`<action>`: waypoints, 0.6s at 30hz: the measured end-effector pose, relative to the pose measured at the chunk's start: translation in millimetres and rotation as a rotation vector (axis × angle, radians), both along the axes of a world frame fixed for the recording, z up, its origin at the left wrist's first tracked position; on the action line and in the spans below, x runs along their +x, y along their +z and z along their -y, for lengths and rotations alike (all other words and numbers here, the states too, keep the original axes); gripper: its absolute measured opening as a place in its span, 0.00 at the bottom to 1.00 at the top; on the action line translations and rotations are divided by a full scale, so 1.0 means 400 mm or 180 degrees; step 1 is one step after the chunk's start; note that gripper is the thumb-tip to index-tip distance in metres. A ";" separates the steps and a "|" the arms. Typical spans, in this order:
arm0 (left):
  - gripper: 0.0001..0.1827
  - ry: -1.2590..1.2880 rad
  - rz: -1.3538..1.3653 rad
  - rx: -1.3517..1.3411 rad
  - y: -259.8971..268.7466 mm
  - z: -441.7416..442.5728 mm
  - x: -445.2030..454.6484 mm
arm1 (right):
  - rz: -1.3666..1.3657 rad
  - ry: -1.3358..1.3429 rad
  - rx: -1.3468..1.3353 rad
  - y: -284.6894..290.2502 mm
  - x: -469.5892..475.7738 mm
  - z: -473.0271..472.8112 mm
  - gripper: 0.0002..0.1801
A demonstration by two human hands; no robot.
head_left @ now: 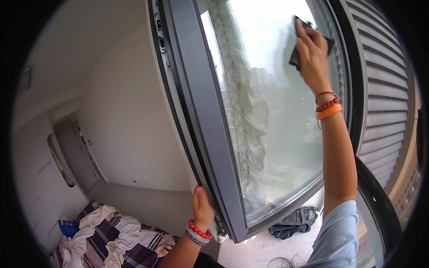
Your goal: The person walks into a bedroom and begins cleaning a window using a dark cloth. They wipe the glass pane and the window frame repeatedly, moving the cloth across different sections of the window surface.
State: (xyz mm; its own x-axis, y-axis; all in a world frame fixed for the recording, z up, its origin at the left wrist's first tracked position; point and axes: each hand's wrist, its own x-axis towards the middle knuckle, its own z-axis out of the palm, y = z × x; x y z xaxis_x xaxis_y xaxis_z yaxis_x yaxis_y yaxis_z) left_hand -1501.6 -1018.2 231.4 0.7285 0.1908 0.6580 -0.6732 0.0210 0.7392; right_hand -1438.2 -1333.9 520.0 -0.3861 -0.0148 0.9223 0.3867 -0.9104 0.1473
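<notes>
Fingers spread over a dark cloth (295,57), my right hand (312,53) presses it against the upper right part of a window pane (288,127). The pane sits in a grey metal sash (214,120) that stands swung open. My left hand (202,209) grips the lower part of the sash's outer edge, the thumb up along it; its fingertips are hidden behind the frame. Reflections of a ruffled curtain and buildings show in the glass.
Folded dark jeans (295,221) lie on a pale ledge (241,254) beneath the sash. A bed with rumpled striped bedding (114,241) is at lower left. Grey louvres (385,93) stand outside at right, beside the black window frame (378,197).
</notes>
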 end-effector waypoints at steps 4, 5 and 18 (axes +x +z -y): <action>0.23 0.0063 0.0154 -0.0047 0.026 0.037 -0.014 | 0.0169 0.0369 -0.1008 0.073 -0.075 -0.129 0.21; 0.24 0.0066 0.0211 -0.0079 0.036 0.046 -0.018 | -0.0044 0.0337 -0.1181 0.103 -0.105 -0.145 0.23; 0.24 -0.0311 0.0211 -0.0133 0.047 0.052 -0.025 | -0.1393 0.0340 -0.2443 -0.356 -0.232 -0.193 0.29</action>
